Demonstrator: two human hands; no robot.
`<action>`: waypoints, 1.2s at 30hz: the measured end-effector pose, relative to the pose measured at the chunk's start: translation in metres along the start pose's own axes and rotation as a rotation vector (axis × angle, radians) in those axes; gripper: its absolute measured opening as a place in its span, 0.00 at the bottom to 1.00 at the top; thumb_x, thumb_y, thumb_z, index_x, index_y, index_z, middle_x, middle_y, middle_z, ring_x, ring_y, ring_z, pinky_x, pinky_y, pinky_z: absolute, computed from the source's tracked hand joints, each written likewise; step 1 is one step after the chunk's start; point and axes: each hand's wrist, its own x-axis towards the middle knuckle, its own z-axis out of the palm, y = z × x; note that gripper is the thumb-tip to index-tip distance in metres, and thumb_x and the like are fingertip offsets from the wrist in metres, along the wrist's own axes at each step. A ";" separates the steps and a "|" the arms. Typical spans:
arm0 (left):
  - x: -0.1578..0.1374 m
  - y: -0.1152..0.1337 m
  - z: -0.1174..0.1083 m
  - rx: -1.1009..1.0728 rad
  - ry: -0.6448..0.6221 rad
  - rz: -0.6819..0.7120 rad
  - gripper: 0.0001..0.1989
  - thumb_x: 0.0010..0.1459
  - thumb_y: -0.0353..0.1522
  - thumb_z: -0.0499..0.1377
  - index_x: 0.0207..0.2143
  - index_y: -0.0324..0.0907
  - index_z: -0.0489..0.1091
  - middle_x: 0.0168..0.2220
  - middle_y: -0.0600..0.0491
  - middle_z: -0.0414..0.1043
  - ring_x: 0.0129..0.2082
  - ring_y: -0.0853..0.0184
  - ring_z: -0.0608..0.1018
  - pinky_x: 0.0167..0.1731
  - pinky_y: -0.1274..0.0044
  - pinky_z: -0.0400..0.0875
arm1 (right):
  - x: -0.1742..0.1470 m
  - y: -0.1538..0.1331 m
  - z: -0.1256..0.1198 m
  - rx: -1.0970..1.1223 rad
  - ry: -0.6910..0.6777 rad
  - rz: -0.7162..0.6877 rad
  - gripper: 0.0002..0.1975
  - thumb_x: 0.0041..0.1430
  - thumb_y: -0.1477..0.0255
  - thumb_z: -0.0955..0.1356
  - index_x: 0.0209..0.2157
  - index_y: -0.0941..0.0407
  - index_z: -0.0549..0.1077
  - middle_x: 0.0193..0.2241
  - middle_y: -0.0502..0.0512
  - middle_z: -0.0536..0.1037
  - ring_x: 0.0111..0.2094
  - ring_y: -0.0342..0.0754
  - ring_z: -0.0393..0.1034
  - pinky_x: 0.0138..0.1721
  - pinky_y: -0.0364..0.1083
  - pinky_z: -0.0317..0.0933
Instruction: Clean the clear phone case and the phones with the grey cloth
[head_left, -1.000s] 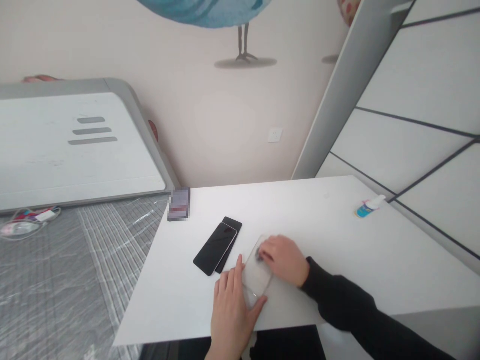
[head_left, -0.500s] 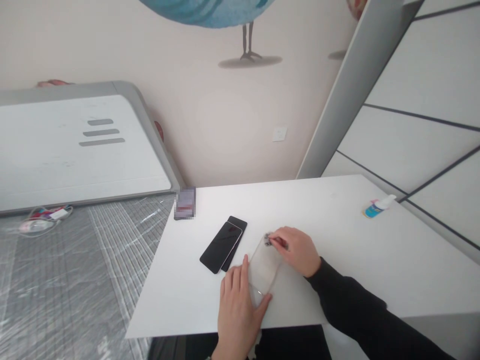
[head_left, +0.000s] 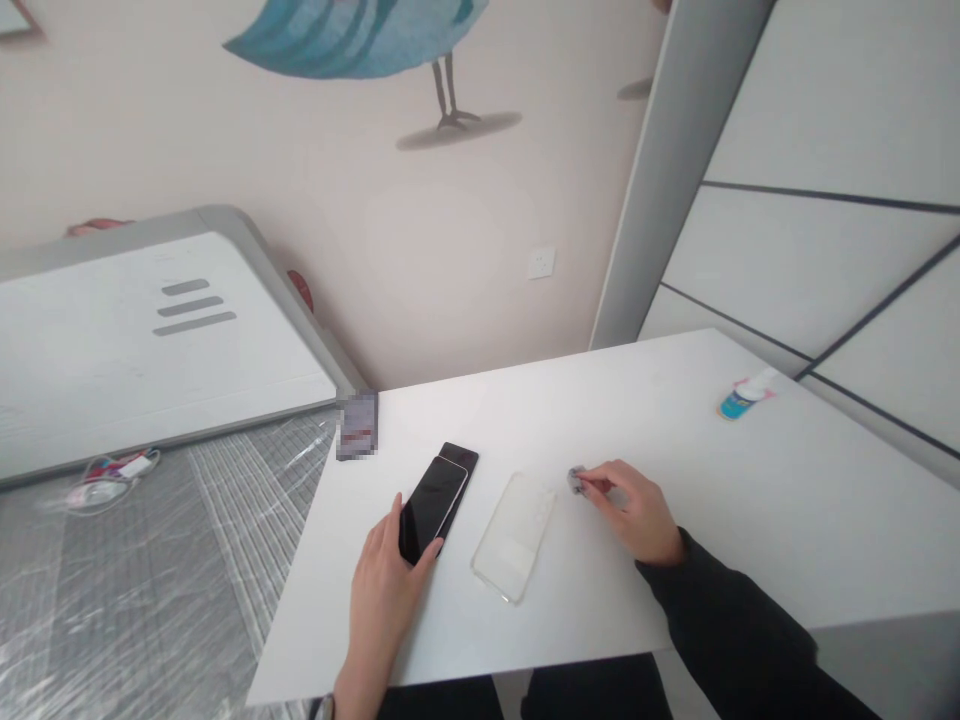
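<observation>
1. On the white desk (head_left: 615, 420), left of centre, lies a black phone (head_left: 433, 505), glossy side up, partly covering a second dark phone (head_left: 462, 458) that shows along its far and right edges.
2. At the upper phone's near end is the person's left hand (head_left: 385, 590), thumb by the right edge and forefinger by the left, spread with the phone between them. Whether those fingers press on it, I cannot tell.
3. Right of the phones, apart from both hands, a clear phone case (head_left: 499, 535) lies flat.
4. Farther right, the right hand (head_left: 637, 515) pinches a small grey piece (head_left: 574, 480) in its fingertips, just beyond the case; it is too small to identify.
5. I judge the phone stiff, slick and breakable, safest held by its long edges. The case seems light and bendy, best taken by its rim; the grey piece likely needs only a light pinch.
</observation>
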 end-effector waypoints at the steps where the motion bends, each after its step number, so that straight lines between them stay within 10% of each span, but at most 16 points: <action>1: 0.001 0.003 -0.002 -0.015 0.002 -0.014 0.34 0.61 0.44 0.61 0.66 0.40 0.64 0.56 0.40 0.77 0.54 0.44 0.79 0.54 0.51 0.74 | 0.000 -0.002 0.001 0.005 -0.002 0.000 0.15 0.72 0.61 0.66 0.34 0.53 0.79 0.27 0.53 0.80 0.27 0.50 0.74 0.31 0.50 0.71; 9: -0.004 0.032 -0.021 -0.389 -0.019 -0.199 0.35 0.54 0.53 0.64 0.59 0.44 0.72 0.59 0.42 0.74 0.58 0.45 0.76 0.61 0.54 0.68 | 0.003 -0.008 -0.002 0.056 0.065 -0.047 0.13 0.72 0.65 0.66 0.35 0.54 0.78 0.27 0.54 0.80 0.25 0.48 0.73 0.28 0.49 0.70; 14: -0.031 0.068 0.000 -0.847 -0.374 -0.388 0.43 0.63 0.64 0.42 0.38 0.35 0.78 0.33 0.39 0.82 0.23 0.59 0.78 0.27 0.66 0.78 | 0.001 -0.045 -0.008 0.117 0.106 -0.156 0.07 0.71 0.73 0.66 0.39 0.55 0.77 0.28 0.54 0.80 0.26 0.48 0.73 0.28 0.48 0.70; 17: -0.046 0.091 0.013 -1.012 -0.518 -0.469 0.36 0.64 0.60 0.51 0.45 0.35 0.76 0.36 0.41 0.83 0.16 0.72 0.68 0.20 0.74 0.68 | -0.002 -0.073 -0.005 0.118 0.066 -0.219 0.06 0.70 0.77 0.67 0.41 0.54 0.77 0.29 0.54 0.81 0.28 0.48 0.73 0.30 0.48 0.69; 25: -0.054 0.098 0.014 -1.156 -0.784 -0.441 0.28 0.53 0.54 0.69 0.35 0.37 0.76 0.21 0.53 0.74 0.22 0.69 0.75 0.26 0.77 0.71 | -0.008 -0.102 0.014 0.036 -0.140 -0.311 0.15 0.75 0.72 0.63 0.32 0.53 0.76 0.24 0.51 0.77 0.27 0.48 0.70 0.31 0.47 0.63; 36: -0.054 0.094 0.005 -1.124 -0.795 -0.376 0.26 0.56 0.52 0.68 0.38 0.37 0.78 0.23 0.50 0.79 0.25 0.65 0.79 0.33 0.74 0.74 | 0.010 -0.100 0.009 -0.023 -0.135 -0.352 0.13 0.75 0.73 0.63 0.35 0.55 0.75 0.27 0.53 0.78 0.29 0.49 0.68 0.33 0.49 0.62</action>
